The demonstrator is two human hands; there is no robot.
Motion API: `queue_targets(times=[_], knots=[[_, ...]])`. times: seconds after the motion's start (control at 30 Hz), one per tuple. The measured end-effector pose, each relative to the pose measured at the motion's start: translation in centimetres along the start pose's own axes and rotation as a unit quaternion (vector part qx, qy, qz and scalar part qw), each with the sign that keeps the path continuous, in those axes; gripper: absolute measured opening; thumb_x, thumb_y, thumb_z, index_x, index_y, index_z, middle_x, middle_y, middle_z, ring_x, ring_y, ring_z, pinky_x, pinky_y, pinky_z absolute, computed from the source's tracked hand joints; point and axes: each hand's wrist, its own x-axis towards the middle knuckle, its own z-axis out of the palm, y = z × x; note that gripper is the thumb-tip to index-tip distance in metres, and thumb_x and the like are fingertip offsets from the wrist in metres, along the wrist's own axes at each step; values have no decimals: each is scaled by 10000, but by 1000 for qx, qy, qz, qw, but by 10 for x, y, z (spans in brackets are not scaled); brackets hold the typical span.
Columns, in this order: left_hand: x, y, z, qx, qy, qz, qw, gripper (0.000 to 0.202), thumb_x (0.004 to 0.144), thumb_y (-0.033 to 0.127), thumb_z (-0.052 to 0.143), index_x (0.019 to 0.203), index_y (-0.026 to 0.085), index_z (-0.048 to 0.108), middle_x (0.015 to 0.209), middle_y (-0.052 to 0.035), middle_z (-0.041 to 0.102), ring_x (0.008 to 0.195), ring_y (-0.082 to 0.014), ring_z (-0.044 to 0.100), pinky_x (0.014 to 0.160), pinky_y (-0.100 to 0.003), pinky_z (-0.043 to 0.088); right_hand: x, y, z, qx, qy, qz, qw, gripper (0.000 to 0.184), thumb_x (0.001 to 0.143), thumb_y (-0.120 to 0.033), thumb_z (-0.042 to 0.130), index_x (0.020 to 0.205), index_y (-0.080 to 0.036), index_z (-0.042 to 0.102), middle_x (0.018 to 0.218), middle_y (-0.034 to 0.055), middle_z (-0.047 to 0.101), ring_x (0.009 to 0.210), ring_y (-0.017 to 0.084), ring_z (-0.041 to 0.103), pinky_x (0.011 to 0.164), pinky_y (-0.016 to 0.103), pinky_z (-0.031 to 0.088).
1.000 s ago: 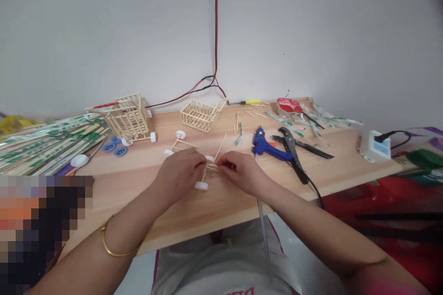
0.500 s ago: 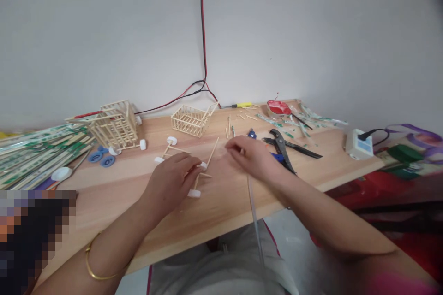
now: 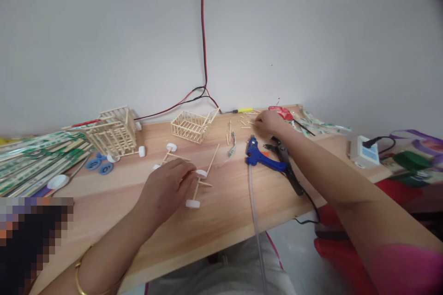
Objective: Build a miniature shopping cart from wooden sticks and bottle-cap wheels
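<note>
My left hand [image 3: 169, 189] rests on the table, its fingers curled over a small stick chassis with white bottle-cap wheels [image 3: 193, 203]. The hand hides the middle of that chassis. A loose wooden stick [image 3: 212, 159] lies just beyond its fingertips. Farther back, my right hand [image 3: 272, 124] is closed in a pinch down among short cut sticks [image 3: 245, 122]; whatever lies between its fingertips is too small to make out. Below that hand lies a blue glue gun [image 3: 265, 159], with a long clear glue stick [image 3: 254, 212] running from it over the table's front edge.
A stick basket [image 3: 190, 126] and a bigger stick cart [image 3: 114, 136] stand toward the wall. Wrapped chopsticks [image 3: 38, 156] and blue caps [image 3: 105, 168] lie at left. Black pliers [image 3: 290, 170], a yellow-handled tool [image 3: 244, 110], torn wrappers [image 3: 318, 125] and a white power box [image 3: 365, 151] are right.
My right hand has moved back and to the right, from above the glue gun to the short sticks, uncovering the gun. My left hand stays on the chassis.
</note>
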Motion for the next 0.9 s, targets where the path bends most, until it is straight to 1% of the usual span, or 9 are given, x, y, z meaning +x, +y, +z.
queue_targets(times=[0.03,0.1,0.2,0.27,0.37,0.47,0.6,0.73,0.9], knots=[[1,-1,0,1,3,-2,1000,176,917,249,471,925,189,636,948,-54,688,862,-187,633,757,-320,487,2,0,3,-11,-14,18,1000,272,941,-333,541,1157,-178,598,1185,88,608,997,192,612,857,394,528],[2,-2,-1,5,8,-7,1000,181,918,252,468,918,188,636,939,-55,693,854,-185,638,752,-317,489,4,-3,7,-41,-38,68,996,306,939,-343,545,1207,-197,571,1243,88,577,1035,197,601,874,403,528],[2,-3,-3,9,13,-12,1000,177,913,253,475,921,186,640,929,-54,697,850,-188,644,750,-316,494,2,-14,2,-58,-49,104,992,302,941,-342,540,1204,-196,575,1248,90,575,1038,197,599,878,403,526],[2,-2,-3,10,12,-16,1000,176,908,247,479,922,185,644,933,-56,699,854,-189,647,754,-318,498,-4,-29,-6,-55,-47,104,992,261,941,-336,537,1142,-185,608,1191,88,606,1004,196,607,864,394,527],[2,-2,-3,12,9,-23,1000,183,901,224,477,919,183,654,950,-64,702,867,-192,650,773,-323,502,-26,-65,-16,-22,-37,65,997,143,893,-256,570,906,-147,661,866,91,671,812,202,619,767,377,516],[3,-2,-3,21,-8,-30,999,182,891,203,486,907,186,667,950,-59,703,878,-196,648,776,-322,495,-63,-114,-14,44,-47,10,998,139,871,-229,559,976,-198,645,853,29,683,742,161,615,679,295,494],[4,-1,-2,28,-68,-27,997,188,891,215,497,852,193,680,889,-42,688,837,-191,630,722,-305,468,-109,-168,8,186,-104,-58,975,92,847,-198,562,857,-188,653,762,8,662,668,123,583,594,228,432],[5,2,-1,33,-90,-29,995,182,862,191,515,809,194,688,807,-31,673,763,-180,611,666,-291,439,-124,-188,29,240,-140,-73,958,147,824,-102,544,827,-191,661,793,10,677,731,128,604,666,234,437],[3,2,-1,41,-101,-28,994,188,847,184,511,793,195,691,785,-30,666,751,-183,603,662,-294,433,-120,-190,37,256,-147,-83,952,117,833,-135,578,831,-197,678,820,22,694,761,145,621,707,255,451]])
